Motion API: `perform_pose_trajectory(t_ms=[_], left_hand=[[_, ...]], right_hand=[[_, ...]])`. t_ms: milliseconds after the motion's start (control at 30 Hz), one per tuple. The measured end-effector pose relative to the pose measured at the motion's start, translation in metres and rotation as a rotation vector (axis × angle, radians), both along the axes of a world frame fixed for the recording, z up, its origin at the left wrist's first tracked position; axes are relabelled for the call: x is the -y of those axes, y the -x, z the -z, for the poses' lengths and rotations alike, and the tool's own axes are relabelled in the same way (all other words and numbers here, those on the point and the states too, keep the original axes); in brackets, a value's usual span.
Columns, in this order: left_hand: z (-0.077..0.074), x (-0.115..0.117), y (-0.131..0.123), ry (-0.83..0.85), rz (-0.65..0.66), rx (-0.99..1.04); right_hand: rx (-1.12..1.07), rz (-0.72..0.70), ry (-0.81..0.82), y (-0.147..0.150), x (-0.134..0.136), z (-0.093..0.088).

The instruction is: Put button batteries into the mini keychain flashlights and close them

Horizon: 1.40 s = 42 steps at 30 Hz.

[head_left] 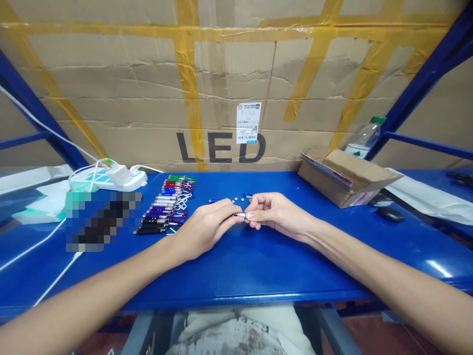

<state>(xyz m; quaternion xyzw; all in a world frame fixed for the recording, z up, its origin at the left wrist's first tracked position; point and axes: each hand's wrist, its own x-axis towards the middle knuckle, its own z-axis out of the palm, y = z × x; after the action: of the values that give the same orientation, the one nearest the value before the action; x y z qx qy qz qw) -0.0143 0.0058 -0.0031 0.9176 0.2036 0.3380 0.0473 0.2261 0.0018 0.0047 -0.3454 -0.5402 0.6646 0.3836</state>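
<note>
Both hands meet over the middle of the blue table. My left hand (210, 224) pinches one end of a small black-and-silver metal flashlight part (240, 214). At its other end, the thumb and fingers of my right hand (271, 214) are closed on the same part. Just behind them lie a blue tube (214, 200), two small silver discs like button cells (242, 199), and a blue carabiner clip (247, 195) partly hidden by my right hand. Left of my left hand, several mini flashlights with clips (164, 204) lie in a row sorted by colour.
A white power strip (129, 180) with plugs and cables stands at the back left, near a blurred-out dark object (103, 222). An opened cardboard box (343, 175), a black computer mouse (390, 214) and a bottle (365, 135) are on the right. Large cardboard (148, 98) walls off the back.
</note>
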Motion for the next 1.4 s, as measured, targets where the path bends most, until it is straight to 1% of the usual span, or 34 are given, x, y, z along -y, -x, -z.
perform_pose_trajectory(t_ms=[167, 333, 500, 767, 1200, 1400], left_hand=[[-0.001, -0.003, -0.001, 0.014, -0.007, 0.012], [-0.001, -0.007, -0.002, 0.081, -0.012, 0.027], [0.001, -0.009, -0.001, 0.127, -0.02, 0.045], [0.0, -0.01, -0.001, 0.165, -0.032, 0.047], [-0.001, -0.011, 0.0, 0.194, -0.062, 0.051], [-0.002, -0.011, 0.001, 0.223, -0.087, 0.031]], right_hand=[[0.018, 0.022, -0.028, 0.0, 0.001, -0.002], [0.07, 0.059, -0.091, -0.001, -0.001, 0.001], [0.093, 0.058, -0.137, -0.002, -0.002, 0.002], [0.119, 0.04, -0.159, -0.003, -0.003, 0.002], [0.103, 0.053, -0.135, -0.004, -0.002, 0.002], [0.108, 0.06, -0.151, -0.006, -0.003, 0.003]])
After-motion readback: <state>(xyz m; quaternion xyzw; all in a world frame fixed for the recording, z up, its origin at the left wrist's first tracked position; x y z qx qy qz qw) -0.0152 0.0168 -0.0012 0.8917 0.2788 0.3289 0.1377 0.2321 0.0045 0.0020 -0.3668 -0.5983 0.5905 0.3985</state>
